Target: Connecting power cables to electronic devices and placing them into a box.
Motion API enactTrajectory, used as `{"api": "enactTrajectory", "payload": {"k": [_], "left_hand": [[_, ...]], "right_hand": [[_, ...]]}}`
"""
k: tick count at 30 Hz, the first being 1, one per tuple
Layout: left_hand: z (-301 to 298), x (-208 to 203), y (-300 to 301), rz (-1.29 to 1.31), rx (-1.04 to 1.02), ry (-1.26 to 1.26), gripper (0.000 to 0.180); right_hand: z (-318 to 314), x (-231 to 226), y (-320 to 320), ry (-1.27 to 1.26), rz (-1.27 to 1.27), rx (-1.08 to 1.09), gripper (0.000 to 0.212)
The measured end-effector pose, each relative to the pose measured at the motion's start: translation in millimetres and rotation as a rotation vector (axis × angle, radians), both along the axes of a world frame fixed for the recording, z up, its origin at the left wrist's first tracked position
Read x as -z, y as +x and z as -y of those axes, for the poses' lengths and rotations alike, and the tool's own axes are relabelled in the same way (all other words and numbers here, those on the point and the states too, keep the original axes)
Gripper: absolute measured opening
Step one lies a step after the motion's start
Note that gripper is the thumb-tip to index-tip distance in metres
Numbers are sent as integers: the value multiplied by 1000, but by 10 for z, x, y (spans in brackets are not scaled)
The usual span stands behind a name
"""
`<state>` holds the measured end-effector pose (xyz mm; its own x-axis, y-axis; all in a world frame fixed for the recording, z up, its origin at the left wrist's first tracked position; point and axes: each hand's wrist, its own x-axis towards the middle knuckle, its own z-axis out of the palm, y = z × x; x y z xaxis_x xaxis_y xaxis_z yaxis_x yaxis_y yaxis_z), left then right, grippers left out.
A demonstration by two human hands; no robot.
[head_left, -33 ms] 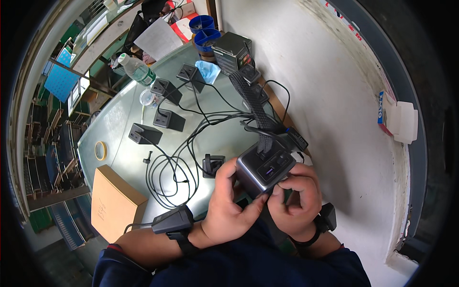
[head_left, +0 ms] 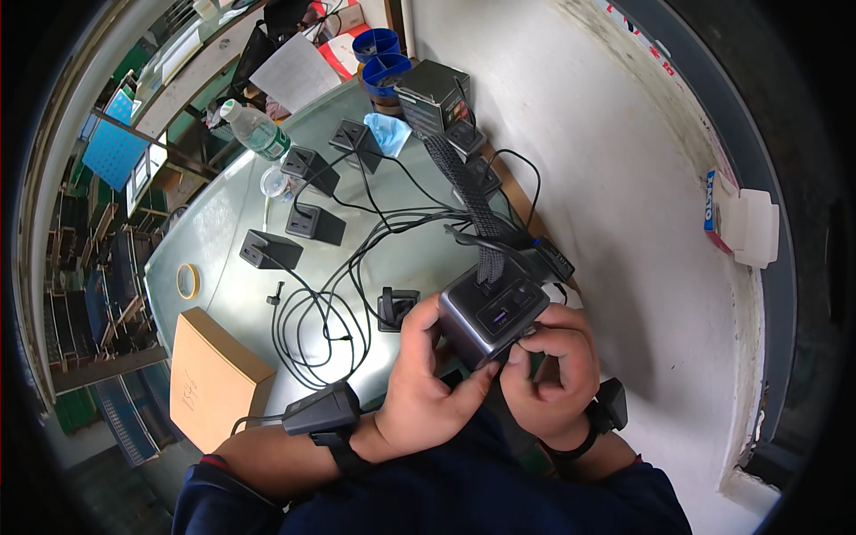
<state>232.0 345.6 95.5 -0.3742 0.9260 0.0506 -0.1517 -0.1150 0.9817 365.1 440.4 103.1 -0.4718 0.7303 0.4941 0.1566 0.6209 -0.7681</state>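
My left hand (head_left: 426,392) grips a boxy charging block (head_left: 489,348) by its left side and near edge, up in front of me at the near side of the glass-topped table (head_left: 234,212). Its casing is dark grey, smooth and slightly shiny, with rounded corners; a purple-tinted port shows on the darker top panel, where a braided black cable (head_left: 473,198) meets it. My right hand (head_left: 560,373) curls against its right corner; I can't tell whether those fingers pinch it.

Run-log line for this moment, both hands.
left hand: gripping dark grey box-shaped device | right hand: touching its lower right edge | left side: tan cardboard box
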Motion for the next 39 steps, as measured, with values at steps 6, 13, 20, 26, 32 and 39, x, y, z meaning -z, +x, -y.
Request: {"api": "enactTrajectory", "payload": {"k": [6, 13, 20, 26, 32, 39], "left_hand": [[23, -46, -81, 108, 59, -48, 87], [86, -91, -191, 238, 122, -53, 91], [116, -299, -341, 559, 201, -173, 81], [188, -386, -374, 543, 222, -202, 74], [230, -409, -389, 547, 198, -200, 66], [267, -397, -362, 491, 121, -199, 61]], "right_hand": [[-17, -20, 23, -27, 5, -67, 29], [27, -51, 38, -166, -44, -130, 43], [-8, -148, -57, -574, -195, -290, 61], [63, -99, -47, -672, -213, -395, 59], [91, -147, -75, -648, -180, -420, 59], [135, -137, -106, -533, -137, -430, 60]]}}
